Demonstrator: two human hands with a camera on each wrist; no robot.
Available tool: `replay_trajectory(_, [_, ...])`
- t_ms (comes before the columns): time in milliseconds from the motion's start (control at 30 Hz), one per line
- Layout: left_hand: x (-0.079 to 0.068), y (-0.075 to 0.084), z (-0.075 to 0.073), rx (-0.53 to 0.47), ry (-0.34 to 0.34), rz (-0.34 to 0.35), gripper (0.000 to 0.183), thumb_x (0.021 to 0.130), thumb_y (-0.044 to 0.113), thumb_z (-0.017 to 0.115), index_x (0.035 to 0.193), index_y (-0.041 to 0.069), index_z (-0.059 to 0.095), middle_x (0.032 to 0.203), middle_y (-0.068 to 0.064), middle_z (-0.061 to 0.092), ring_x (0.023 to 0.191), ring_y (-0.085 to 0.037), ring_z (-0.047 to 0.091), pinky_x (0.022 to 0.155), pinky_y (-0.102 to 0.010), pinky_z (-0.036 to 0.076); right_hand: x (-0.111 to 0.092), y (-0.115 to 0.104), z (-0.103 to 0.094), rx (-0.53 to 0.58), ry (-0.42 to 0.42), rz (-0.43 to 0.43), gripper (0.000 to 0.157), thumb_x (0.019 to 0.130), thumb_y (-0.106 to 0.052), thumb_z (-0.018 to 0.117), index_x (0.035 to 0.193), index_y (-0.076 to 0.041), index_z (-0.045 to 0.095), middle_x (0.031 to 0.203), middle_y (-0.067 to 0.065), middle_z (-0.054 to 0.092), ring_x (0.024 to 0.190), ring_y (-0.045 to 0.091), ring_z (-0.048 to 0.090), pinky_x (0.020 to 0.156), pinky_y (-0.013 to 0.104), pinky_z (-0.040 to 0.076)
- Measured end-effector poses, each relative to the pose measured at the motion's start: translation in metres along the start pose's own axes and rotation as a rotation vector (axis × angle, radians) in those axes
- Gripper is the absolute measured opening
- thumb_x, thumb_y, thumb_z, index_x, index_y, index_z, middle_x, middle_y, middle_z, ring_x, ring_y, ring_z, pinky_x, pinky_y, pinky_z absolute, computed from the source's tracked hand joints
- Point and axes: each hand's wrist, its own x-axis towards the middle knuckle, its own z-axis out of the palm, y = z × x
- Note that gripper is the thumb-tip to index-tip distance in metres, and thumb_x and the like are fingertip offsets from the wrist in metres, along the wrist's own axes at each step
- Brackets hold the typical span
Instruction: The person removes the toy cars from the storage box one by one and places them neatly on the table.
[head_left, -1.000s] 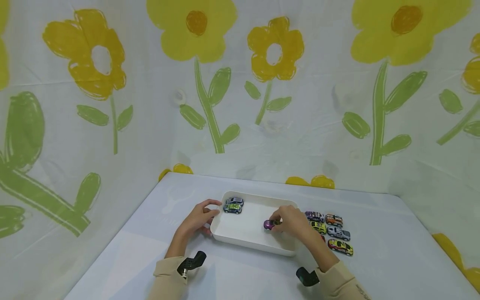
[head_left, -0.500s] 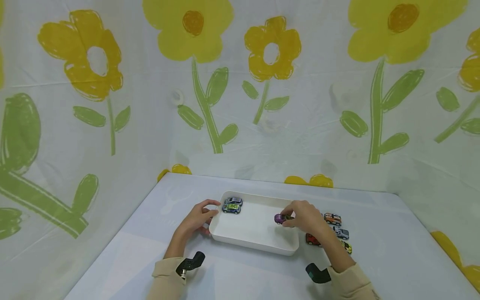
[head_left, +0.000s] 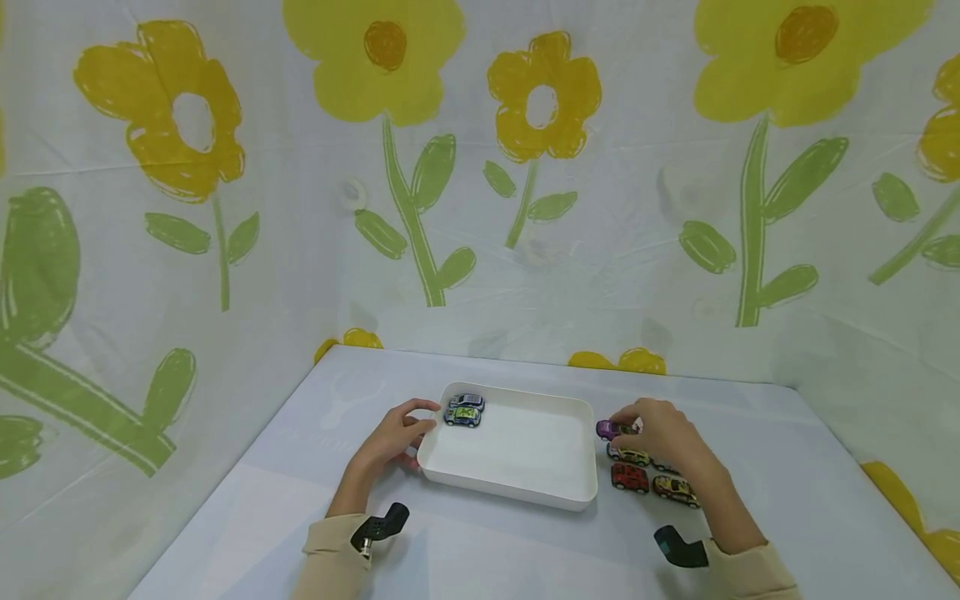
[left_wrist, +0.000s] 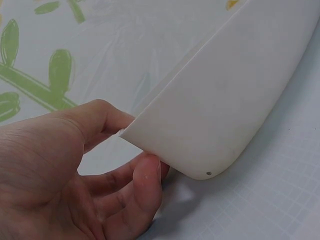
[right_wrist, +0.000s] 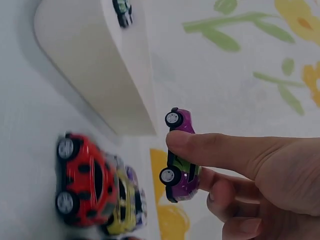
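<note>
My right hand (head_left: 663,437) pinches a purple toy car (head_left: 606,430) just past the right end of a white tray (head_left: 504,490). In the right wrist view the purple car is held off the table, thumb against its side. At the tray's left end my left hand (head_left: 397,435) grips the rim and wall, with curled fingers touching the outside in the left wrist view. Two toy cars lie side by side in the tray's far left corner: a silver-blue car (head_left: 469,402) and a green-and-blue car (head_left: 462,416).
Right of the tray stand several toy cars on the white table (head_left: 480,550), among them a red car with black spots (head_left: 629,477), a yellow car (head_left: 628,455) and a yellow-and-red car (head_left: 676,490). My right hand partly hides others. Flower-printed cloth (head_left: 600,292) surrounds the table.
My right hand has carried the purple car rightward, from inside the tray out past its right end. My left hand keeps its place on the tray.
</note>
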Motion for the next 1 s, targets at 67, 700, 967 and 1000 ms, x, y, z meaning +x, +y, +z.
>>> replay_trajectory(67, [-0.001,0.0,0.0,-0.002,-0.001,-0.004,0.034,0.095,0.024,0.061,0.129,0.025,0.058,0.104,-0.013,0.066,0.071,-0.02,0.066,0.048,-0.031,0.055,-0.003,0.009,-0.003,-0.01,0.006,0.015,0.034,0.08,-0.024,0.081,0.11,-0.011,0.074,0.101,0.005,0.071,0.09,0.022,0.062,0.073,0.044,0.056])
replay_trajectory(700, [-0.003,0.002,0.0,-0.016,-0.002,-0.004,0.034,0.095,0.025,0.062,0.129,0.026,0.058,0.105,-0.013,0.066,0.073,-0.019,0.066,0.048,-0.03,0.054,-0.019,0.074,-0.027,-0.125,0.018,0.127,0.039,0.083,-0.019,0.077,0.117,-0.002,0.069,0.114,0.025,0.066,0.098,0.042,0.061,0.064,0.045,0.055])
replay_trajectory(967, [-0.003,0.003,0.0,-0.004,-0.006,-0.005,0.035,0.095,0.024,0.061,0.13,0.025,0.058,0.105,-0.013,0.066,0.073,-0.02,0.066,0.049,-0.031,0.055,-0.019,0.09,-0.028,-0.128,-0.01,0.179,0.041,0.083,-0.019,0.077,0.117,0.0,0.068,0.115,0.026,0.066,0.104,0.046,0.059,0.073,0.055,0.053])
replay_trajectory(1000, [-0.003,0.003,0.0,-0.003,-0.005,-0.006,0.035,0.095,0.024,0.061,0.13,0.025,0.058,0.106,-0.013,0.066,0.073,-0.02,0.066,0.049,-0.031,0.055,-0.019,0.091,-0.028,-0.128,-0.012,0.185,0.041,0.083,-0.019,0.077,0.118,0.0,0.067,0.115,0.026,0.066,0.104,0.047,0.058,0.074,0.056,0.053])
